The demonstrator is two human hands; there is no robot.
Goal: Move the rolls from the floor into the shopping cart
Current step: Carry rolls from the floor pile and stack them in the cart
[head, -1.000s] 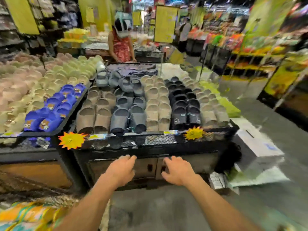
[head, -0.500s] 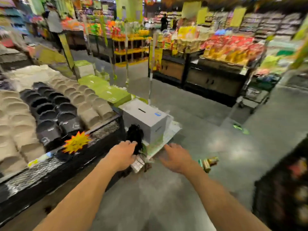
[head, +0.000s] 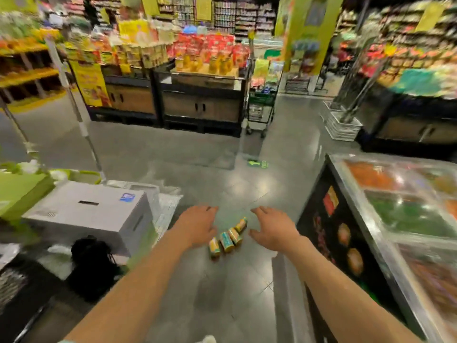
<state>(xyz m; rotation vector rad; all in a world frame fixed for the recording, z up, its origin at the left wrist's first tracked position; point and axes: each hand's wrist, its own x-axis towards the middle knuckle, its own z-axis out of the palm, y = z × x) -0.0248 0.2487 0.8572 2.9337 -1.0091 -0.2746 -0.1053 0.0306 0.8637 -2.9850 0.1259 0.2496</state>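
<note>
head view: four rolls [head: 227,240] lie in a short slanted row on the grey floor [head: 173,157], touching or nearly touching one another. the left hand [head: 197,225] hangs palm down just left of the rolls, fingers straight and loosely spread, holding nothing. the right hand [head: 273,230] hangs just right of the rolls, fingers relaxed and spread, thumb out toward them, also holding nothing. a white box [head: 91,214] sits well left of the rolls, a glass-topped freezer [head: 395,219] to their right. a green cart [head: 261,105] stands far beyond the rolls, beside a display stand.
</note>
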